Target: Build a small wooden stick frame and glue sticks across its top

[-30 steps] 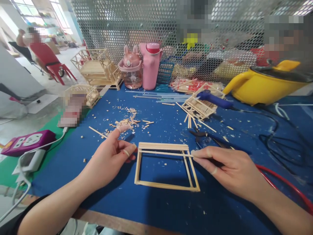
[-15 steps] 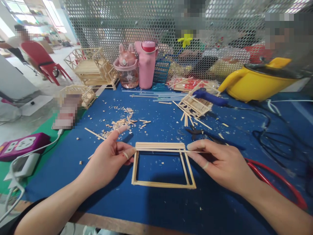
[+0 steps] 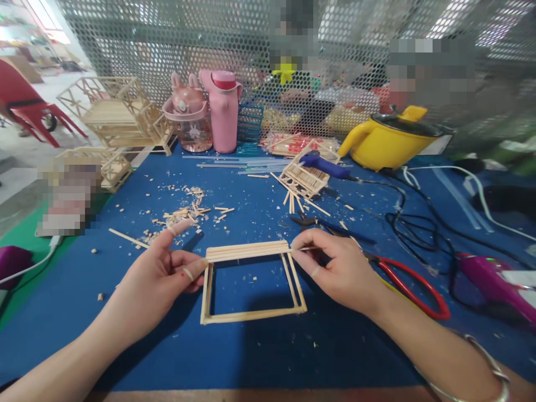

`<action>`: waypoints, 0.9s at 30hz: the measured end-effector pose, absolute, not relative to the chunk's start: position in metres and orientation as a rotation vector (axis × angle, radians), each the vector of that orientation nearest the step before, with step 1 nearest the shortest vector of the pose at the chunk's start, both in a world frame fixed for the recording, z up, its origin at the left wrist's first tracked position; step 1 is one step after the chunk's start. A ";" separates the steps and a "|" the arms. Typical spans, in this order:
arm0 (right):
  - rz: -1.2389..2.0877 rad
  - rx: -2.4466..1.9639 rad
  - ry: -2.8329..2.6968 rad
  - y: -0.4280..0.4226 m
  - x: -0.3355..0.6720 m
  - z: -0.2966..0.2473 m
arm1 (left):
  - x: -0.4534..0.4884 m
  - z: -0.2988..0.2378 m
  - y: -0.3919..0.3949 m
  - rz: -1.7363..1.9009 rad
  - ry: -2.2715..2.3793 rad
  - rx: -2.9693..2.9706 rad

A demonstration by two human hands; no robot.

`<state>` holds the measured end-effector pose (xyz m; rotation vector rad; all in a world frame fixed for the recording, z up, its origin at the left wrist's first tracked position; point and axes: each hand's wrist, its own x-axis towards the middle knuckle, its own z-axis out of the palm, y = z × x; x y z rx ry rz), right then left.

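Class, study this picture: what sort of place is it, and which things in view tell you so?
Probably a shared craft workshop for stick models: a stick frame lies on the blue table, a glue gun rests nearby, and finished stick structures stand at the back left.

Legible text, labels, brands, numbers, signs: none. The pink bottle (image 3: 224, 111), the bunny-eared cup (image 3: 187, 114), the yellow pot (image 3: 389, 142), the blue glue gun (image 3: 322, 165) and the packet of sticks (image 3: 293, 144) carry no readable lettering; any print on the packet is too blurred to make out.
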<state>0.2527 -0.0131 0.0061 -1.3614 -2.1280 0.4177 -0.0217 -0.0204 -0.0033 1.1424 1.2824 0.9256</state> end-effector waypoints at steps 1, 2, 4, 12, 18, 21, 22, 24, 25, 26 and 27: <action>0.417 -1.373 -2.114 -0.013 0.253 0.006 | -0.022 -0.004 -0.020 0.925 1.276 1.135; 0.419 -1.384 -2.104 -0.013 0.253 0.006 | -0.022 -0.004 -0.020 0.923 1.270 1.126; 0.426 -1.396 -2.096 -0.013 0.252 0.006 | -0.022 -0.004 -0.020 0.919 1.262 1.109; 0.388 -1.352 -2.134 -0.009 0.258 0.002 | -0.020 0.003 -0.021 0.915 1.175 1.076; 0.324 -1.319 -2.156 -0.007 0.259 0.000 | -0.020 0.004 -0.019 0.882 1.236 1.028; 0.297 -1.356 -2.171 -0.008 0.257 0.005 | -0.021 0.004 -0.020 0.873 1.223 1.025; 0.291 -1.367 -2.174 -0.008 0.257 0.006 | -0.021 0.003 -0.020 0.867 1.224 1.024; 0.280 -1.376 -2.177 -0.009 0.256 0.007 | -0.021 0.003 -0.020 0.849 1.232 1.019; 0.274 -1.371 -2.179 -0.009 0.255 0.008 | -0.021 0.003 -0.020 0.841 1.239 1.014; 0.269 -1.369 -2.180 -0.009 0.255 0.007 | -0.021 0.003 -0.019 0.834 1.242 1.009; 0.266 -1.368 -2.181 -0.009 0.255 0.007 | -0.021 0.002 -0.019 0.832 1.244 1.006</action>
